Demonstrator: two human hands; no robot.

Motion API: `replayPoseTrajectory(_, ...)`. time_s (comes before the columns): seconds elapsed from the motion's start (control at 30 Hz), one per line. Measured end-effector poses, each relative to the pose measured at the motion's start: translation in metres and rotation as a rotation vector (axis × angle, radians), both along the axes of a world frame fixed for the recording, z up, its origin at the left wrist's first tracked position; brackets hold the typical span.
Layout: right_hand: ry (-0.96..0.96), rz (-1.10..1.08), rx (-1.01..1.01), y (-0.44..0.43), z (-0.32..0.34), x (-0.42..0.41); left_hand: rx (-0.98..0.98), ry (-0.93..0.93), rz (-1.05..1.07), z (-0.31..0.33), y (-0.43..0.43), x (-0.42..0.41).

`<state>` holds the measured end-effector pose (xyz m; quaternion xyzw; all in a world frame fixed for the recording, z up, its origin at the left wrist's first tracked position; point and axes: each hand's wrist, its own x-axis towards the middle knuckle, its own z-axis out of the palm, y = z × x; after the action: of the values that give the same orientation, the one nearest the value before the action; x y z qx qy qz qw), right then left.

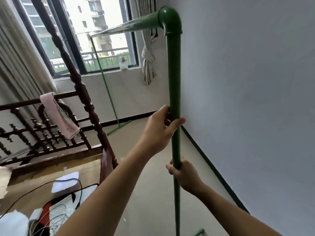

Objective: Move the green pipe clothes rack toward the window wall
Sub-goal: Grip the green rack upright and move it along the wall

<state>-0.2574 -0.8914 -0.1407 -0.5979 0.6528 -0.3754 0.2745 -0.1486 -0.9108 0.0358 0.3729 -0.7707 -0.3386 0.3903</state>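
Note:
The green pipe clothes rack [173, 72] stands along the right wall. Its near upright rises in front of me to an elbow joint, and the top bar runs away to a thin far upright whose foot rests on the floor by the window wall [129, 92]. My left hand [160, 128] is wrapped around the near upright at mid height. Lower down the same pipe, my right hand [182, 171] grips it from the right side. The near foot of the rack is mostly out of frame at the bottom.
A dark wooden bed frame [81, 103] with a pink cloth over its rail fills the left. Clutter and a black cable lie on the bed. A tied curtain [148, 62] hangs by the window, a bottle [123, 63] on the sill. Beige floor runs between bed and wall.

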Motion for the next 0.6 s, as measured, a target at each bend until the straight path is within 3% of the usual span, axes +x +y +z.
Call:
replayPoseTrajectory(0.3,0.026,-0.418,0.028,0.015,-0.008,-0.042,-0.033,0.004,-0.346,-0.003,-0.044,-0.064)
replayPoseTrajectory(0.6,0.174,-0.647,0.258,0.020,0.010,-0.141,-0.039,0.021,-0.538,-0.010,-0.058,-0.181)
